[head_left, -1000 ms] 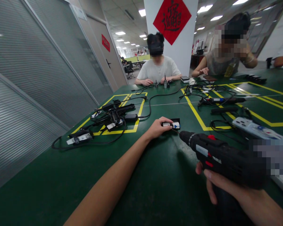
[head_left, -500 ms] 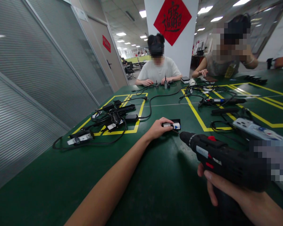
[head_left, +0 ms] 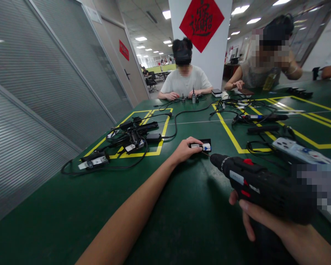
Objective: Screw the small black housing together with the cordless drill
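Note:
My right hand is wrapped round the handle of a black cordless drill with red switches. The drill points left and away, and its thin bit reaches the near side of a small black-and-white part with a blue spot. Whether the bit touches the part, I cannot tell. My left hand grips that part from its left end, thumb in front and fingers over the top, hiding much of it. The part rests on the green table.
Black devices with cables lie inside a yellow-taped area on the left. More cables, a pen-shaped tool and a pale elongated box lie on the right. Two people sit across the green table.
Hardly anything differs. The drill, the small part and both my hands keep the same places, with only a very slight shift of the view.

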{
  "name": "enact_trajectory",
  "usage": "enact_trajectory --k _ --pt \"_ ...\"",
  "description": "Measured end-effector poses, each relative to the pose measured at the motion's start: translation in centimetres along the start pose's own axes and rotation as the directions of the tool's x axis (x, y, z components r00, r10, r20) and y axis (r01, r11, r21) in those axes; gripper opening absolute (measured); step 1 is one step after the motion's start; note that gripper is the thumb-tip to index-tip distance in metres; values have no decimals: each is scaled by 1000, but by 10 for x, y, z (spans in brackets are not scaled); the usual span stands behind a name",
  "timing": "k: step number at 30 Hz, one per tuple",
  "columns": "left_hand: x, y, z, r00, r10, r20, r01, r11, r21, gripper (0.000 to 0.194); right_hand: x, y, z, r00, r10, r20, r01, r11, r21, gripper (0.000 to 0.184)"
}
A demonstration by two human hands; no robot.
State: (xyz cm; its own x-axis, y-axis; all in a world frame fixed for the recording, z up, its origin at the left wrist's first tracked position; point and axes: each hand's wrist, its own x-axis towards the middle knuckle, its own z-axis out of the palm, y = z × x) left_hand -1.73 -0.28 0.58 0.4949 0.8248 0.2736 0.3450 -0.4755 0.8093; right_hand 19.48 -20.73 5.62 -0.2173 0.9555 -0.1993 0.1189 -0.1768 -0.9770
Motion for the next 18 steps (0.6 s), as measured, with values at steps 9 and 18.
enact_trajectory --k 9,18 --pt "1 -2 0 1000 1 16 -1 1000 -11 30 -1 -6 3 998 -26 -54 25 1000 -15 24" --pt "1 -1 -2 999 25 33 -24 1000 -10 30 -1 -4 4 996 -26 -84 28 1000 15 41"
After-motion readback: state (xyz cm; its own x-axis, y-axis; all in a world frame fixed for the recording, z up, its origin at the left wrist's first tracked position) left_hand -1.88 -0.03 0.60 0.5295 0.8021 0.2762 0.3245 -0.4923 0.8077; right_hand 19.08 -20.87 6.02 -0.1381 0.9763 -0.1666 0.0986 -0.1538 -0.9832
